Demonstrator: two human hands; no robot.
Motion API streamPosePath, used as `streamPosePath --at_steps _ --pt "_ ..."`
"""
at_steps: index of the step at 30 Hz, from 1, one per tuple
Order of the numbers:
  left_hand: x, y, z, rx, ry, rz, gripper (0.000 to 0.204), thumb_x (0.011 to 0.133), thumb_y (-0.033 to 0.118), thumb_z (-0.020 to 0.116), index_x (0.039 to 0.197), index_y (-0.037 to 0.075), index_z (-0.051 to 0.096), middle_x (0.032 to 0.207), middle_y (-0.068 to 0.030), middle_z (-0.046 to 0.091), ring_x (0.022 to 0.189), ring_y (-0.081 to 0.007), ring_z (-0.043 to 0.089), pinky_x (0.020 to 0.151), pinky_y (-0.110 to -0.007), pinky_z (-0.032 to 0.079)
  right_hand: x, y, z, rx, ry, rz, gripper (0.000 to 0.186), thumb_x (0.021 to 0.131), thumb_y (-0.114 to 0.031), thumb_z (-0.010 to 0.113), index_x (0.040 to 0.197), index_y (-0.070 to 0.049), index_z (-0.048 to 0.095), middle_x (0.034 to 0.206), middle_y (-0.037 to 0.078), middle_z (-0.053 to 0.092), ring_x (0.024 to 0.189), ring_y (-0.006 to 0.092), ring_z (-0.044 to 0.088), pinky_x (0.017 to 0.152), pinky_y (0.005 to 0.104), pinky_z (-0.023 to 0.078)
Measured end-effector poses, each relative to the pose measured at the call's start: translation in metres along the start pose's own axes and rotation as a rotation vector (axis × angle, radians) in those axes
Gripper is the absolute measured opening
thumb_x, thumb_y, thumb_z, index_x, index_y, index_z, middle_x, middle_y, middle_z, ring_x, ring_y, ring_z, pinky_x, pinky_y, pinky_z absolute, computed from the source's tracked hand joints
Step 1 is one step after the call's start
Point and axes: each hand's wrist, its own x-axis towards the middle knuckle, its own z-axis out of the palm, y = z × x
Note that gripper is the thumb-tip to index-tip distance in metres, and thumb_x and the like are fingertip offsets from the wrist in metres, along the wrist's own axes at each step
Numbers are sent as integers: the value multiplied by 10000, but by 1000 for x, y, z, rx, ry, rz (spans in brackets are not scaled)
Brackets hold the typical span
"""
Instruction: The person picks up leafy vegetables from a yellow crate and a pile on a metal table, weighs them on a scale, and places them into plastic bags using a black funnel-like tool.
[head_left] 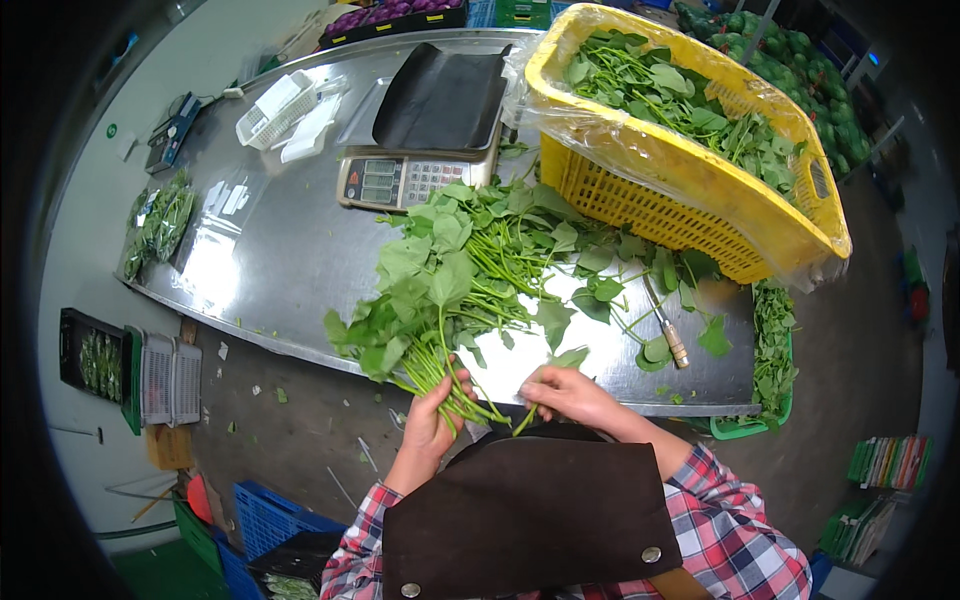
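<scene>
At the table's near edge, my left hand (437, 412) is closed around a bunch of leafy green stems (410, 345); the leaves point away from me and the cut ends stick out below. To its right, my right hand (572, 396) pinches a single leafy stem (526, 420), apart from the bunch. Beyond both hands spreads a loose pile of the same greens (510, 265) on the shiny metal table (300, 240). A curved-blade knife with a wooden handle (674, 342) lies to the right among stray leaves.
A yellow crate (690, 160), lined with plastic and filled with greens, stands tilted at the back right. Behind the pile sits a digital scale (415, 182) with a black tray (440, 95). White baskets (275, 110) and bagged greens (160, 222) lie left; a green crate (778, 400) stands right.
</scene>
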Motion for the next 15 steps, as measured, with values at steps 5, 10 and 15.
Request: streamPosePath --at_steps 5,10,15 --pt "-16 -3 11 38 0 34 457 812 82 573 1219 4 379 891 -101 591 789 -190 567 771 -341 457 21 4 28 70 -141 38 228 840 -280 569 847 -54 595 617 -35 481 507 46 419 447 194 331" --pt "-17 2 -19 -126 -54 41 435 841 132 544 1224 3 381 824 -56 541 724 -148 518 763 -319 437 6 37 -30 539 488 -322 250 862 -258 533 1004 -53 543 806 6 547 568 66 468 495 183 378" --pt "-36 -1 -33 -102 28 -51 393 861 143 512 1207 -6 399 863 -54 519 741 -148 515 742 -318 438 -24 30 -90 720 139 43 474 858 -349 510 1140 25 437 1084 156 528 723 195 596 463 233 515"
